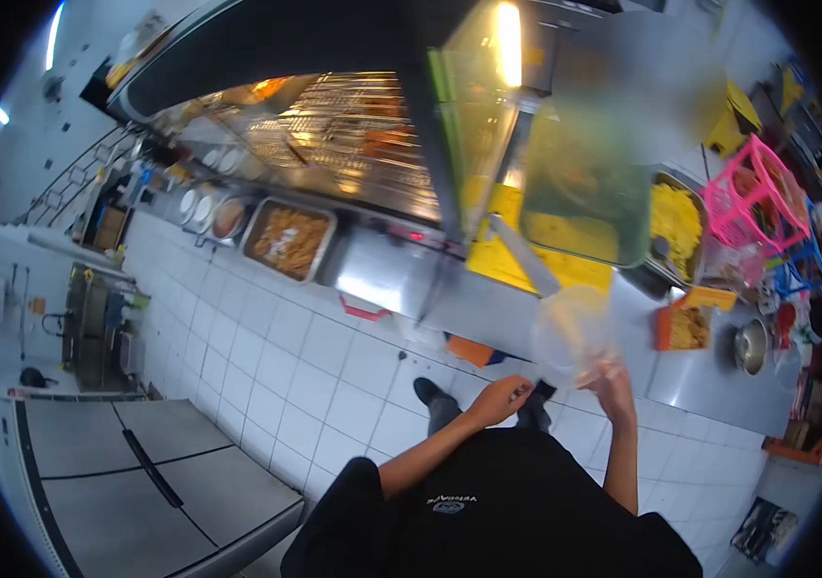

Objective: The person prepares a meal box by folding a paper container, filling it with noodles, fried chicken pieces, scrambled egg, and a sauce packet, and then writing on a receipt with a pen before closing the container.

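My right hand (606, 378) grips a translucent round container (567, 332) by its near side, over the front edge of the steel counter (488, 313). In front of my body my left hand (502, 401) is closed, its fingers curled around something small and dark that I cannot make out. A knife (527, 255) with a broad blade lies on the yellow cutting board (498, 263), just beyond the container. Behind it stands a large green translucent tub (584, 217), partly blurred.
A metal tray of yellow food (676, 226), a pink basket (756, 197), an orange box (683, 328) and a metal bowl (750, 347) are at right. Further left are a tray of brown food (288, 241) and a lit display case (353, 144). A steel cabinet (141, 482) stands lower left.
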Motion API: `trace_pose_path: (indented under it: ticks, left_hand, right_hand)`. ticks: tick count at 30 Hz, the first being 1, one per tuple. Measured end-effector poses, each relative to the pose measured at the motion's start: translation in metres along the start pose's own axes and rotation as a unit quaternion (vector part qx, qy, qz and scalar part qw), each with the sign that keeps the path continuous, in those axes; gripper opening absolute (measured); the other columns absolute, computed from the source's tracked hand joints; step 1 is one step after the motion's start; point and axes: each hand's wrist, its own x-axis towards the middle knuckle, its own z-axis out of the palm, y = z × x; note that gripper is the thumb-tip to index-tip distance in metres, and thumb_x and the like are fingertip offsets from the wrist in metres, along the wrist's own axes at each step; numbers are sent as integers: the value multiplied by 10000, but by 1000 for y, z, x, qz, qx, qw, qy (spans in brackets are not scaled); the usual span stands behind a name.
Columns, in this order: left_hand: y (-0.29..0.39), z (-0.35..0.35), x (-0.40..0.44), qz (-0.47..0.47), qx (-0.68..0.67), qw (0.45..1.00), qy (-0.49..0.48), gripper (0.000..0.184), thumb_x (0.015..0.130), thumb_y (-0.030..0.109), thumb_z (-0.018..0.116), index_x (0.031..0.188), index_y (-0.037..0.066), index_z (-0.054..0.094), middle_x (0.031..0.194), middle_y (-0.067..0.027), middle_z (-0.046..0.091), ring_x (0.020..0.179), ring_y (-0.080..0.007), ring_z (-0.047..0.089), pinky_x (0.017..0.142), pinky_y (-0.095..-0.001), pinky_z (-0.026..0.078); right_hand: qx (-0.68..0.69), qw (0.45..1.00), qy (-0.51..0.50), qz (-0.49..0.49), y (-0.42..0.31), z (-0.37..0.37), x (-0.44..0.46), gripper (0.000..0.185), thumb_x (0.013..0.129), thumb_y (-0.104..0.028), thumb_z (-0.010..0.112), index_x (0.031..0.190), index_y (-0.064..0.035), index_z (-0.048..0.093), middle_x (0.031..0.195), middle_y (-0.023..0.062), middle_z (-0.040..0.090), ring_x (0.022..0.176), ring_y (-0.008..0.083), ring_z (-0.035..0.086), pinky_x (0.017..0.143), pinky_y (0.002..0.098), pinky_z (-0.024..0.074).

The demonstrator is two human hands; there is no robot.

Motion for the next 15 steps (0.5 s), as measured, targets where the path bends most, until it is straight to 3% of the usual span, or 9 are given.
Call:
trace_pose_path:
  ticks: [3, 5, 7, 9, 12, 15]
  left_hand:
    - [-84, -86, -81, -81, -15, 995, 53, 226, 898, 128, 645, 1106, 38, 650, 1012, -121, 694, 867, -249, 692, 775, -349, 551]
    - [-136, -145, -125, -141, 13, 977, 162, 250, 894, 126, 653, 1124, 28, 644, 1033, -123, 698, 902, -232, 693, 795, -347, 554]
    - [-140, -222, -173, -199, -17, 934, 297, 271, 906, 148, 649, 1145, 22, 638, 1037, -126, 696, 906, -213, 687, 775, -328, 549]
    - [-148, -282, -211, -259, -35, 852, 453, 274, 937, 193, 625, 1135, 4, 630, 1034, -121, 688, 921, -196, 677, 755, -297, 540]
    - [-158, -342, -238, -239, -143, 775, 568, 290, 956, 233, 609, 1133, 3, 618, 1041, -106, 676, 931, -188, 670, 751, -291, 532]
    - [-176, -388, -228, -218, -243, 758, 564, 296, 964, 241, 602, 1145, 8, 599, 1063, -105, 663, 952, -195, 665, 765, -310, 535]
  right_hand:
    - [-88, 976, -120, 158, 65, 123, 68, 396, 958, -260, 571, 1261, -14, 503, 1125, 115, 609, 958, 234, 662, 805, 401, 590]
    - [-66, 973, -155, 156, 111, 209, 98, 322, 973, -210, 544, 1221, -5, 538, 1098, 142, 628, 874, 252, 675, 771, 426, 593]
    - [-21, 960, -192, 201, 134, 292, 129, 301, 981, -152, 492, 1236, 2, 537, 1080, 134, 632, 868, 255, 675, 781, 419, 589]
    - [-31, 956, -233, 175, 148, 363, 169, 308, 957, -145, 513, 1228, -1, 532, 1099, 131, 622, 905, 270, 680, 780, 402, 590]
    - [-27, 950, -262, 167, 154, 464, 214, 311, 946, -131, 509, 1219, 17, 534, 1106, 151, 617, 901, 299, 698, 735, 385, 599]
    - [-32, 961, -237, 137, 153, 533, 250, 307, 967, -136, 487, 1219, 31, 546, 1077, 141, 635, 874, 253, 689, 763, 357, 592]
